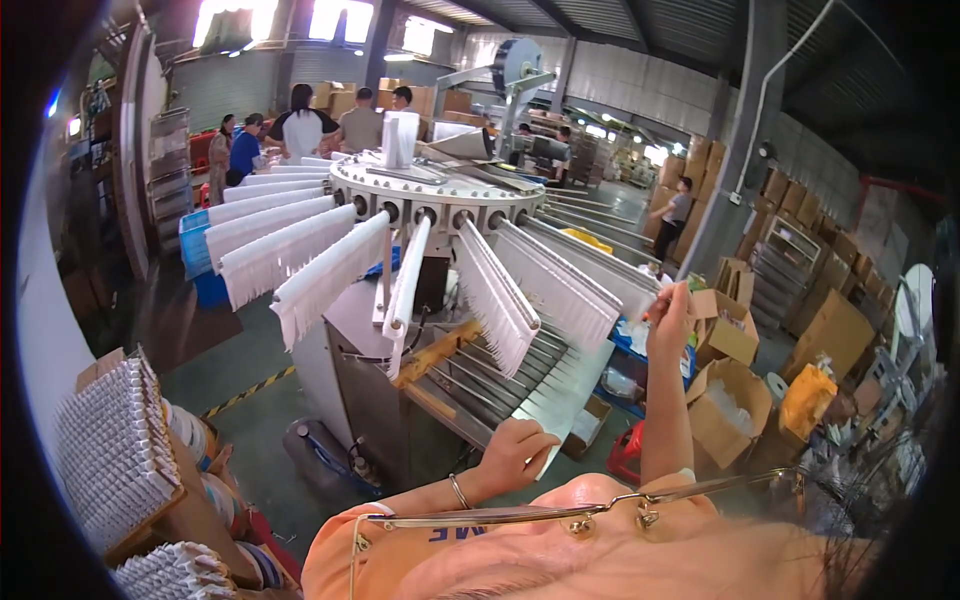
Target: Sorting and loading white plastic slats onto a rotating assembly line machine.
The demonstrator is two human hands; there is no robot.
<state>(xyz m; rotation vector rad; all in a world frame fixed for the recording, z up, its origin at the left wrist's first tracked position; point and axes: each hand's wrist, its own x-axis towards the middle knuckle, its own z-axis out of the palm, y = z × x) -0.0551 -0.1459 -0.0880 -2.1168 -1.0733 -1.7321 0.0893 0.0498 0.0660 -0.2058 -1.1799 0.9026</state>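
Observation:
A large round machine (440,195) stands in front of me, with rods sticking out all round its rim. White fringed strips (570,285) hang from many of these rods. My right hand (672,318) is raised at the right, its fingers bent together by the outer end of a strip-hung rod; whatever is between them is too small to make out. My left hand (515,458), with a bracelet at the wrist, is low in front of me. Its fingers are curled at the near corner of a pale flat panel (565,400), and what they hold is hidden.
Below the rods is a slatted metal table (480,375) with a wooden bar (435,355). Stacks of white twisted pieces (115,450) stand at the near left. Open cardboard boxes (730,410) and an orange bag (808,398) crowd the right. Several people are beyond the machine.

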